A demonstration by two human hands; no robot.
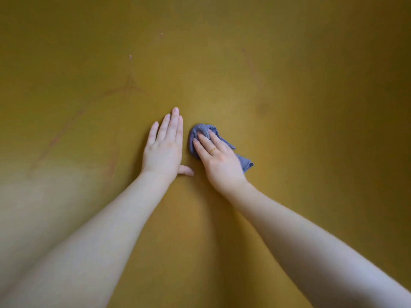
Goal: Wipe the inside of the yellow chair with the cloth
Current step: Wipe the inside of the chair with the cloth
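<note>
Your view is filled by the inner surface of the yellow chair [222,63], a smooth, matt, mustard-coloured shell that curves up darker at the left and right edges. It is not clean: you can see thin reddish-brown lines, some of them crossing, on the left part, another faint line on the upper right, and two small pale specks near the top.

Your right hand [219,160] lies flat on the cloth [201,130], with the fingers straight and slightly apart, pressing it against the yellow surface near the middle of the view. A thin gold ring [213,150] is on one finger. The cloth is small, blue-grey, with a rough woven texture, and it is crumpled; one part shows above the fingertips and one corner comes out under the wrist side of the hand.

Your left hand [164,147] rests just beside it, palm down, fingers straight and close together, the thumb pointing toward the right hand.
</note>
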